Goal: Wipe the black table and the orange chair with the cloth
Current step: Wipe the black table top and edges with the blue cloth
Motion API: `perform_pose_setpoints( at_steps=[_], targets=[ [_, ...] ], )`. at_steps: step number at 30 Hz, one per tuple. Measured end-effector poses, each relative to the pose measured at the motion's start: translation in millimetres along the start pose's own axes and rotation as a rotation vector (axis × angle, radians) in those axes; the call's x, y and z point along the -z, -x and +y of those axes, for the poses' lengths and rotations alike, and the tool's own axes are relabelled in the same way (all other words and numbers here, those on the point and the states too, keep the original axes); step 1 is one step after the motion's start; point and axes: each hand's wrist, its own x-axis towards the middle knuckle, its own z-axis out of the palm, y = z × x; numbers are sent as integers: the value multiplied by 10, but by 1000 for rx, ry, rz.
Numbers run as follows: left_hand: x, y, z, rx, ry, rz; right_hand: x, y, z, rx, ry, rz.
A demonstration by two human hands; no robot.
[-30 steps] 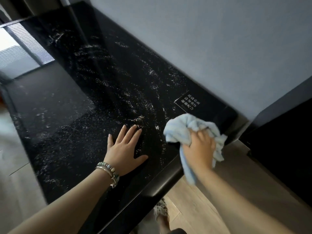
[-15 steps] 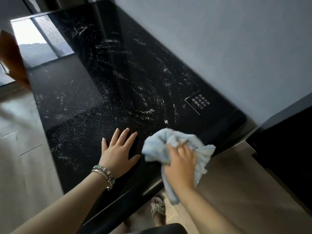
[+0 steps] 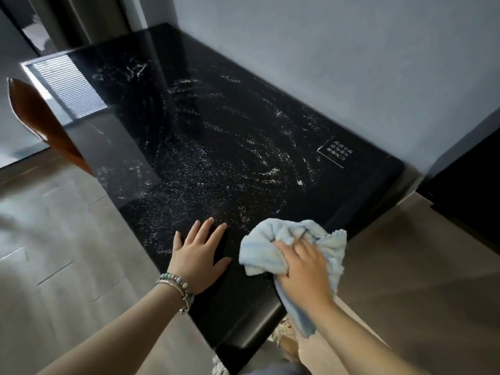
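The cloth (image 3: 270, 249) sits on the near end of the black table (image 3: 216, 158), right by the edge. One corner hangs down past the edge. The right hand (image 3: 305, 269) grips it from on top, with its fingers curled into the folds. The left hand (image 3: 197, 262) lies flat on the table just beside the cloth, fingers spread, holding nothing.

To wipe well, I think the hand should press the cloth down flatter. Then it can push the cloth in long rows toward the far end, so no spot gets missed.

The cloth is light blue, soft and all bunched up. The table top is shiny, with lots of white specks and swirly streaks in the middle. A small sign (image 3: 335, 152) lies on the table near the wall. The orange chair (image 3: 40, 123) is off to the left, well apart from the cloth.
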Motion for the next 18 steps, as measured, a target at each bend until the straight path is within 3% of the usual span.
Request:
perform_pose_setpoints(
  at_steps=[1,3,6,9,12,18],
  targets=[
    [-7,35,-41,-16,-7,-9,35,-79,92,-16,1,-17],
    [-1,84,-110,-45,-19,-46,124,-288,279,-227,24,-46],
    [27,114,-168,-81,-54,-114,97,-343,186,-446,61,26],
    [28,103,-205,-102,-50,-112,-90,68,-482,-241,51,-40],
    [-12,122,-226,-125,-64,-74,-69,214,-578,-27,-21,-34],
    [-18,139,-279,-161,-60,-77,106,-369,-4,-395,77,58]
  ],
)
